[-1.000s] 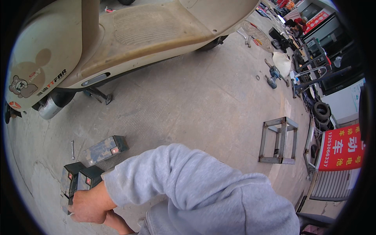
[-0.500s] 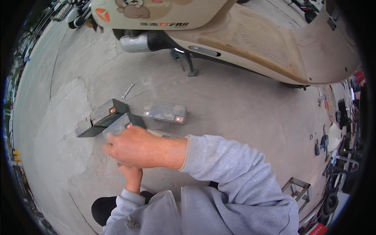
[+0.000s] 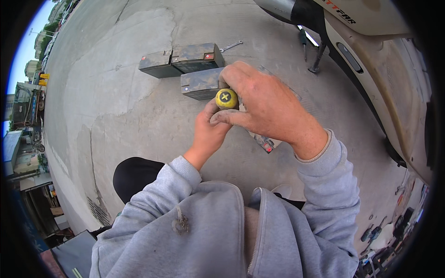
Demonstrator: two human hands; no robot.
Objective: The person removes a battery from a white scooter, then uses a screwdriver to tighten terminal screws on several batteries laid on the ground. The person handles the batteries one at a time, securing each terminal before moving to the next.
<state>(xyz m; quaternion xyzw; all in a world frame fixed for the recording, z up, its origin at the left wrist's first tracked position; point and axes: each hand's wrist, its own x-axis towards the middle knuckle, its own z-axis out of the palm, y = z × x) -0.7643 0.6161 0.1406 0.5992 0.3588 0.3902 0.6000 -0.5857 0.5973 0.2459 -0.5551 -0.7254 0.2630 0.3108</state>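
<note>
Head view: your right hand [image 3: 266, 99] is wrapped around what looks like a yellow-ended screwdriver [image 3: 226, 98], mid-frame; your left hand [image 3: 209, 134] sits just below and left, its fingertips hidden, so I cannot tell what it clasps. You see the tool end-on with its tip hidden; a slip could jab your left hand. Beyond, at upper centre, stands the nearer battery [image 3: 199, 83]; metal bridging its terminals might spark. Farther up lie the paired batteries [image 3: 194, 53] and a wrench [image 3: 231, 46]; the scooter [image 3: 371, 60] fills the upper right.
</note>
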